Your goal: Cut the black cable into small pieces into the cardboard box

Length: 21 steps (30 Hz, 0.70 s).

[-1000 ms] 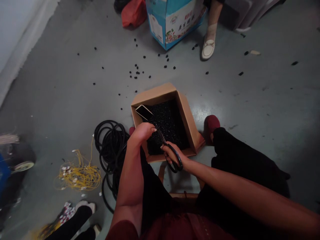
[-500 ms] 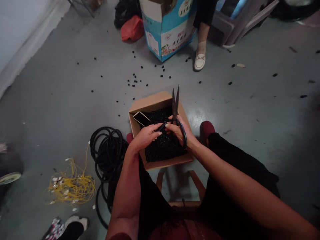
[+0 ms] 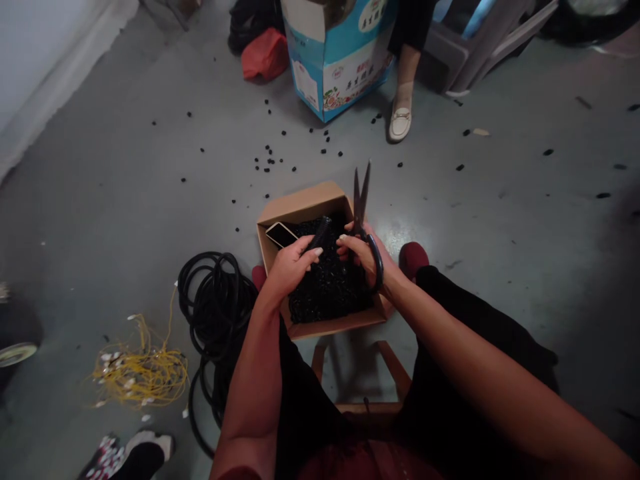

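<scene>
Over an open cardboard box [image 3: 300, 207], my left hand [image 3: 291, 263] is closed around a short black tube-like piece [image 3: 321, 233], its far end pointing up and right. Scissors [image 3: 360, 207] with dark handles hang on my right hand [image 3: 361, 252], blades pointing away from me and slightly apart. The right thumb and fingers are curled near the black piece but apart from it. Many small black pieces [image 3: 325, 293] fill the box below both hands. A phone-like dark rectangle with a pale edge [image 3: 281, 234] lies on them at the box's left side.
Coiled black tubing [image 3: 215, 300] lies left of the box, beside tangled yellow wires [image 3: 145, 377] with white connectors. Small black bits [image 3: 270, 160] are scattered on the floor. Ahead stand a blue-and-white carton [image 3: 345, 67], another person's foot [image 3: 400, 123] and a grey plastic stool [image 3: 460, 53].
My right hand has drawn away to the right from the left hand, carrying the scissors. The black piece in my left hand now tilts upward and shows more of its length.
</scene>
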Each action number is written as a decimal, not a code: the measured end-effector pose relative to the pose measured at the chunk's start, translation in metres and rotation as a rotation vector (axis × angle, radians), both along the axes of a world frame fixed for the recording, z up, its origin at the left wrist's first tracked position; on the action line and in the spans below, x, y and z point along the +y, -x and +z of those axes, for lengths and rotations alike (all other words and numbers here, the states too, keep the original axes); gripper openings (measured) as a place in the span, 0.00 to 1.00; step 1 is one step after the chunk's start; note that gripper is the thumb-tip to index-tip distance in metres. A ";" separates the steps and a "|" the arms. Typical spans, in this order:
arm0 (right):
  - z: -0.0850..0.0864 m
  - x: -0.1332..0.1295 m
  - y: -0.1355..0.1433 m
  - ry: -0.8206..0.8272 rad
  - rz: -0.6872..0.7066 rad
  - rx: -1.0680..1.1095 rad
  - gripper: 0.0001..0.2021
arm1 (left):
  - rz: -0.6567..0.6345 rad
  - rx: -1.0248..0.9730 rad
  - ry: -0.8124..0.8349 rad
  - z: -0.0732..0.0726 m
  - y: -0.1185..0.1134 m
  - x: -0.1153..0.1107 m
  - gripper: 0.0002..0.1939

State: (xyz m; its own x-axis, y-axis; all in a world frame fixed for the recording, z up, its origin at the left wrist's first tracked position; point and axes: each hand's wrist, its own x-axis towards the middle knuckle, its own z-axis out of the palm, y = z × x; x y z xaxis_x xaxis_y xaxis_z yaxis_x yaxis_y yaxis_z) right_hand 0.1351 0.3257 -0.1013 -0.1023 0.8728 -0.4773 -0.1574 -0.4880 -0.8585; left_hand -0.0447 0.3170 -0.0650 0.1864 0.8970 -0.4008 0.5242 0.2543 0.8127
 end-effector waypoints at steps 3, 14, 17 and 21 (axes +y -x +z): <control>0.000 -0.010 0.005 0.002 0.158 -0.119 0.21 | 0.084 0.054 -0.060 0.005 0.009 0.004 0.22; 0.020 -0.024 0.006 -0.196 0.545 -0.469 0.24 | 0.135 0.212 -0.126 0.012 0.020 0.007 0.25; 0.019 -0.024 0.006 -0.181 0.582 -0.505 0.25 | 0.117 0.244 -0.123 0.012 0.019 0.007 0.23; 0.018 -0.022 0.005 -0.197 0.617 -0.495 0.27 | 0.016 0.270 -0.117 0.013 0.019 0.007 0.22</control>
